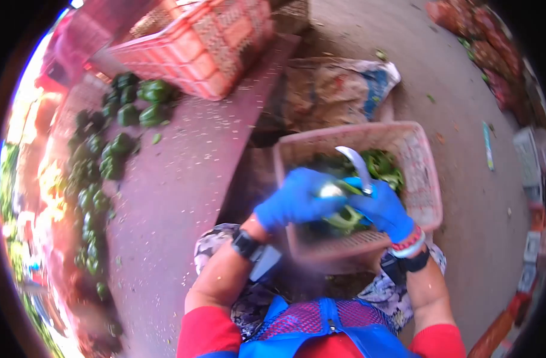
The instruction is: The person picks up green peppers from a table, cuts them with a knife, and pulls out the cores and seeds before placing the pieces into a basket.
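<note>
Both of my hands wear blue gloves and meet above a pink plastic crate point(433, 179). My right hand point(387, 210) is closed round a small curved knife point(357, 164), its blade pointing up and away from me. My left hand point(300, 200), smeared by motion, is closed on a green bell pepper point(349, 187) right beside the knife hand. Pale cut pepper point(345, 221) shows just below my fingers. Inside the crate lie dark green pepper pieces point(380, 164), partly hidden by my hands.
A purple-pink table point(183, 179) on the left bears scattered seeds and a long row of whole green peppers point(94, 200). A pink crate point(195, 53) stands at its far end. Beyond the near crate lies a crumpled sack point(320, 89). Filled red sacks point(482, 42) lie far right.
</note>
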Demonstrator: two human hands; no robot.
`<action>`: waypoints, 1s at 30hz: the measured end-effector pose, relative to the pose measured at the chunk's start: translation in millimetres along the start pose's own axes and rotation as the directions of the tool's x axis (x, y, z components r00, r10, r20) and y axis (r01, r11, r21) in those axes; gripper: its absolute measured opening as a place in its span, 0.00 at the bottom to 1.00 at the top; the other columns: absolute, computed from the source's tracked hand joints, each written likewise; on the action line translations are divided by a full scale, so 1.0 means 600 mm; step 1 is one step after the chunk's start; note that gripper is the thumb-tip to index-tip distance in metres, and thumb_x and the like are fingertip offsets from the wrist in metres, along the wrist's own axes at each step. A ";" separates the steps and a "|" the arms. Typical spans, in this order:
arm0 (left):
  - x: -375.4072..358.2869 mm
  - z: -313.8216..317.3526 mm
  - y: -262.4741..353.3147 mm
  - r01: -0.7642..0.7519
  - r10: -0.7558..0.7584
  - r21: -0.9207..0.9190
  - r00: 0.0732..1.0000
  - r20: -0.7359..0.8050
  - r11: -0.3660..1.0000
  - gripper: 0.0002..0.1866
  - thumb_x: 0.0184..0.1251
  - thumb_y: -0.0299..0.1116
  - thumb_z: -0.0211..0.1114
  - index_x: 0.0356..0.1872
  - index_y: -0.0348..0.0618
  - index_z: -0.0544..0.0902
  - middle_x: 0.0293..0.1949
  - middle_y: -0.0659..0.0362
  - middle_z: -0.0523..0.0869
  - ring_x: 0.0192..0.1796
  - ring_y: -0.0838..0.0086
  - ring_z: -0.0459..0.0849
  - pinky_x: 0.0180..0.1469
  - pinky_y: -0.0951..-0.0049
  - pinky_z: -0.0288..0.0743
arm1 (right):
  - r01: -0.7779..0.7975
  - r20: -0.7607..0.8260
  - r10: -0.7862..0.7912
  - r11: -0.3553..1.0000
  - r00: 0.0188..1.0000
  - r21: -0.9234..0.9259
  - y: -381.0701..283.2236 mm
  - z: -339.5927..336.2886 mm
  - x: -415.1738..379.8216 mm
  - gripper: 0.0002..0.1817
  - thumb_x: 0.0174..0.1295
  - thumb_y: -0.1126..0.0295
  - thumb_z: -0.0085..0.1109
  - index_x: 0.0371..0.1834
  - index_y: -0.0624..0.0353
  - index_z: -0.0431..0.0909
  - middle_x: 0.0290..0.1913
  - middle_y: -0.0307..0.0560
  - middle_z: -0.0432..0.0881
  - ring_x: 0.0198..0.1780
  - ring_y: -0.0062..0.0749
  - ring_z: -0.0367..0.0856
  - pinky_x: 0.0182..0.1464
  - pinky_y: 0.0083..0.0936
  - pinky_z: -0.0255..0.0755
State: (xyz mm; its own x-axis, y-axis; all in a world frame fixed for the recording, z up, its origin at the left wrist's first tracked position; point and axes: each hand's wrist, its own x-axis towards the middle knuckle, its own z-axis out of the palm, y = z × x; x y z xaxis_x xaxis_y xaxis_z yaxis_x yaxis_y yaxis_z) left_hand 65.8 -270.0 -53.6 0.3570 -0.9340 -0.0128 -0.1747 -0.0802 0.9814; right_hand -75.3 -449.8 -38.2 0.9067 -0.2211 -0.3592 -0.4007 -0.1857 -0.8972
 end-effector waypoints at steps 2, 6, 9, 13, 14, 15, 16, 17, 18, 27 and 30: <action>0.018 0.008 0.001 -0.123 0.154 0.144 0.961 -0.231 0.982 0.17 0.71 0.46 0.68 0.37 0.39 0.86 0.30 0.63 0.87 0.31 0.80 0.82 0.35 0.73 0.77 | 0.196 0.026 -0.195 0.974 0.980 -0.111 0.063 0.028 0.022 0.18 0.66 0.63 0.63 0.56 0.58 0.86 0.31 0.41 0.87 0.30 0.22 0.82 0.34 0.28 0.77; 0.027 -0.024 -0.031 -0.083 -0.082 -0.311 0.873 -0.481 0.947 0.23 0.78 0.52 0.56 0.46 0.37 0.82 0.31 0.55 0.85 0.33 0.67 0.87 0.38 0.67 0.82 | -0.088 0.053 0.080 0.977 0.995 0.195 0.040 0.019 0.018 0.18 0.63 0.60 0.70 0.52 0.57 0.86 0.28 0.33 0.82 0.28 0.19 0.79 0.31 0.26 0.74; 0.014 -0.058 -0.020 -0.110 -0.005 -0.950 0.993 -0.117 0.292 0.34 0.78 0.57 0.47 0.55 0.28 0.80 0.45 0.40 0.88 0.36 0.52 0.88 0.38 0.51 0.81 | -0.131 -0.172 0.071 0.919 0.982 -0.372 0.029 -0.043 0.020 0.20 0.61 0.55 0.72 0.48 0.59 0.84 0.30 0.45 0.85 0.32 0.35 0.84 0.36 0.36 0.77; -0.008 -0.046 -0.010 -0.076 0.062 -0.987 0.996 -0.068 0.143 0.34 0.78 0.54 0.47 0.64 0.30 0.77 0.52 0.38 0.87 0.38 0.53 0.88 0.41 0.48 0.81 | -0.028 -0.333 -0.217 0.801 0.918 -0.598 0.091 -0.080 0.040 0.25 0.63 0.50 0.70 0.51 0.61 0.81 0.31 0.47 0.82 0.28 0.30 0.81 0.33 0.32 0.76; -0.012 -0.045 -0.016 -0.042 0.079 -0.992 0.996 -0.033 0.117 0.30 0.79 0.52 0.48 0.66 0.35 0.76 0.53 0.37 0.86 0.40 0.51 0.88 0.42 0.46 0.82 | -0.024 -0.327 -0.168 0.859 0.930 -0.511 0.091 -0.078 0.042 0.24 0.62 0.51 0.71 0.48 0.61 0.81 0.32 0.51 0.83 0.31 0.38 0.83 0.35 0.36 0.77; -0.015 -0.041 -0.012 -0.055 0.088 -0.991 0.995 -0.044 0.126 0.28 0.79 0.50 0.49 0.65 0.37 0.76 0.53 0.36 0.86 0.40 0.50 0.88 0.43 0.45 0.82 | -0.021 -0.307 -0.119 0.908 0.944 -0.418 0.073 -0.066 0.038 0.23 0.62 0.51 0.71 0.45 0.61 0.81 0.33 0.55 0.85 0.34 0.46 0.85 0.38 0.40 0.77; -0.022 -0.040 -0.005 -0.073 0.089 -0.987 0.994 -0.061 0.142 0.25 0.79 0.48 0.50 0.65 0.40 0.76 0.54 0.36 0.85 0.41 0.49 0.88 0.44 0.45 0.82 | -0.015 -0.270 -0.074 0.949 0.960 -0.315 0.057 -0.051 0.035 0.23 0.62 0.51 0.71 0.43 0.62 0.81 0.34 0.59 0.86 0.37 0.55 0.86 0.40 0.45 0.77; -0.038 -0.047 -0.005 -0.126 0.014 -0.949 0.992 -0.128 0.290 0.21 0.79 0.45 0.53 0.62 0.41 0.76 0.52 0.37 0.85 0.42 0.49 0.88 0.45 0.46 0.83 | 0.013 -0.219 -0.089 0.946 0.972 -0.325 0.056 -0.047 0.034 0.22 0.62 0.52 0.70 0.42 0.61 0.80 0.34 0.58 0.85 0.37 0.54 0.85 0.40 0.45 0.76; -0.059 -0.063 -0.005 -0.140 -0.016 -0.899 0.987 -0.161 0.415 0.19 0.78 0.44 0.56 0.58 0.40 0.77 0.47 0.41 0.85 0.41 0.53 0.88 0.44 0.51 0.84 | 0.046 -0.197 -0.132 0.920 0.972 -0.390 0.080 -0.047 0.044 0.21 0.63 0.53 0.70 0.43 0.61 0.80 0.34 0.57 0.85 0.36 0.51 0.85 0.39 0.44 0.76; -0.629 -0.162 0.081 0.967 -0.976 0.152 0.212 -0.046 0.203 0.21 0.71 0.54 0.67 0.42 0.44 0.89 0.37 0.61 0.89 0.37 0.74 0.87 0.40 0.69 0.83 | 0.084 -0.127 -0.158 0.886 0.979 -0.456 0.074 -0.035 0.034 0.19 0.63 0.57 0.70 0.45 0.62 0.81 0.35 0.53 0.85 0.35 0.43 0.84 0.40 0.40 0.77; -0.694 -0.191 0.079 0.992 -0.986 0.064 -0.097 -0.132 -0.106 0.26 0.68 0.60 0.68 0.42 0.44 0.90 0.38 0.58 0.91 0.36 0.70 0.90 0.38 0.67 0.85 | 0.108 -0.083 -0.170 0.865 0.982 -0.490 0.084 -0.019 0.037 0.18 0.64 0.58 0.69 0.46 0.61 0.81 0.34 0.52 0.84 0.33 0.41 0.82 0.39 0.38 0.76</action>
State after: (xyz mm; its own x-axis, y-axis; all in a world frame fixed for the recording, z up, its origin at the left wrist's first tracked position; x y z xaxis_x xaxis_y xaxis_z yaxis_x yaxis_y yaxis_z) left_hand 13.9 155.1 20.1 0.2594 0.2155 -0.9414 0.3143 -0.9406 -0.1288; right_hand -77.2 -475.0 -88.5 0.9474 -0.2651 -0.1792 -0.3132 -0.6533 -0.6893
